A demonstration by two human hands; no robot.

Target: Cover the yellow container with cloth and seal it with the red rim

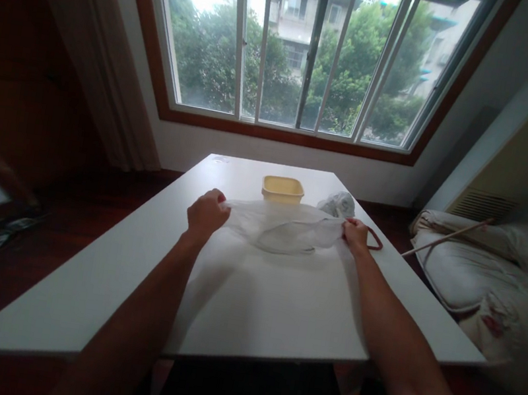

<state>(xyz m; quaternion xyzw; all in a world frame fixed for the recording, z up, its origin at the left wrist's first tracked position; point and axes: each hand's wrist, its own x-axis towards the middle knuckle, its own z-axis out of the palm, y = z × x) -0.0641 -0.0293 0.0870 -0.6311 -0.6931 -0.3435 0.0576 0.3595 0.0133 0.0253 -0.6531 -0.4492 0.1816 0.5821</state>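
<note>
The white table [103,265] carries everything here, and its smooth-looking top probably offers little grip, so a light thing could slide if tugged. Stretched sideways over its middle is the thin, see-through plastic bag [284,227], held between both hands; a hard pull might tear it. Just behind, partly hidden by the film, stands the yellow tub [281,196]; whether the two touch cannot be told, but a careless sweep of the bag could push the tub. The left hand [209,213] pinches one end of the bag, fingers curled in; the right hand [356,234] pinches the other between thumb and fingers. If either pinch slips, that end would likely drop. The crumpled plastic bundle [338,204] and the brown loop [376,239] lie near the right hand, where a wide swing could knock them.
</note>
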